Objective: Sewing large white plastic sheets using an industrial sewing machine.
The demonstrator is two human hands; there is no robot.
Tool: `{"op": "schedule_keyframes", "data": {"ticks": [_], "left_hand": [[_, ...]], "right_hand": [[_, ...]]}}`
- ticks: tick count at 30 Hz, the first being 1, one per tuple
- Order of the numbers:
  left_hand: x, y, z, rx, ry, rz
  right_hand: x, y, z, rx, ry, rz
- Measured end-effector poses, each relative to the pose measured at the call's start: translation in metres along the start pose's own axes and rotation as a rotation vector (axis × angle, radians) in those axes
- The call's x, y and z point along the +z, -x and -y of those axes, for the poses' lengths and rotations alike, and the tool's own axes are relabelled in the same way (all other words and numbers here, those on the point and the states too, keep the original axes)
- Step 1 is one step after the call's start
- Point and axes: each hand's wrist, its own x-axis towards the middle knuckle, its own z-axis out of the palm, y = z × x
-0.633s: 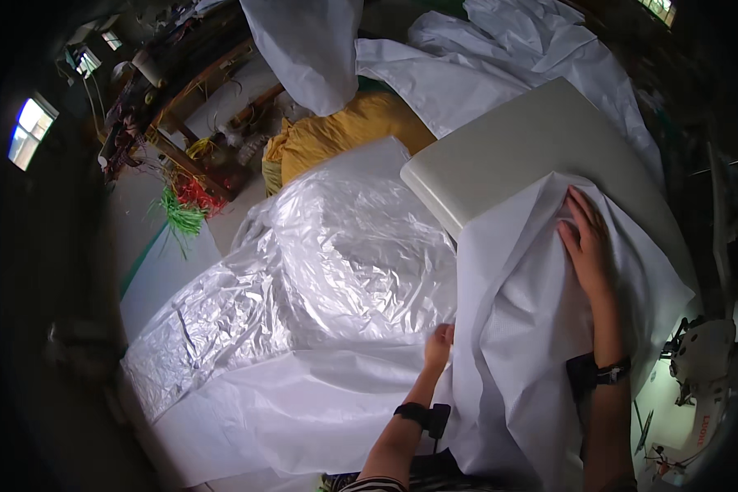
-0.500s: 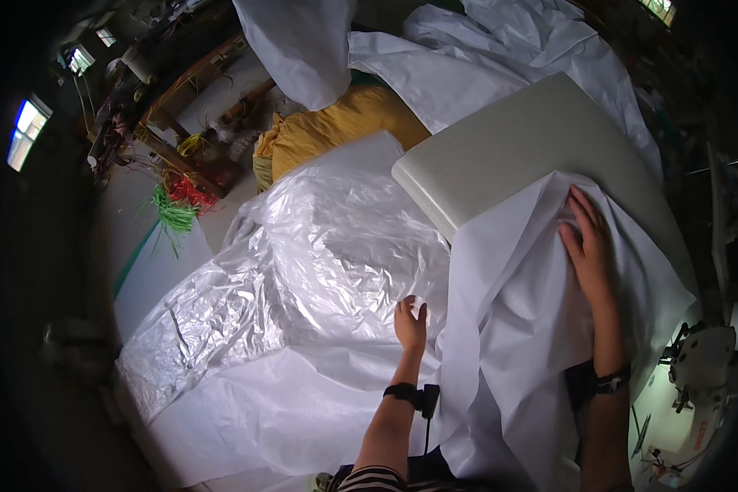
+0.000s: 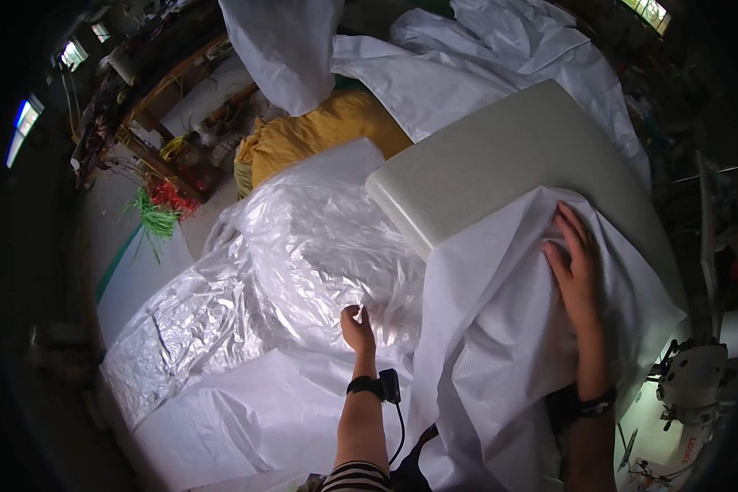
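Note:
My left hand (image 3: 358,330) is closed, thumb and fingertips together, on the edge of a crinkled clear plastic sheet (image 3: 303,234). The sheet is bunched into a shiny heap left of the middle. My right hand (image 3: 580,275) lies with its fingers stretched out on white woven cloth (image 3: 500,328). That cloth hangs in loose folds over the near corner of a grey flat surface (image 3: 517,156) with rounded edges. Its lower folds hide part of my right forearm.
A sewing machine (image 3: 694,381) stands at the lower right. Behind the plastic lies a yellow-brown cloth bundle (image 3: 324,131). More white sheeting (image 3: 467,74) is heaped at the back. Green strands (image 3: 154,215) and red strands hang at a wooden frame (image 3: 160,168) on the left.
My left hand has moved left over the plastic, away from the white cloth, and its fingers have closed. My right hand stays on the cloth. The whole view has shifted slightly.

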Motion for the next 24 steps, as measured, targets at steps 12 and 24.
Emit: {"op": "schedule_keyframes", "data": {"ticks": [12, 24], "left_hand": [[0.030, -0.009, 0.006, 0.016, 0.021, 0.135], [-0.127, -0.103, -0.050, -0.091, 0.627, -0.122]], "right_hand": [[-0.007, 0.003, 0.004, 0.041, -0.019, 0.016], [-0.007, 0.002, 0.007, 0.043, -0.023, -0.033]]}}
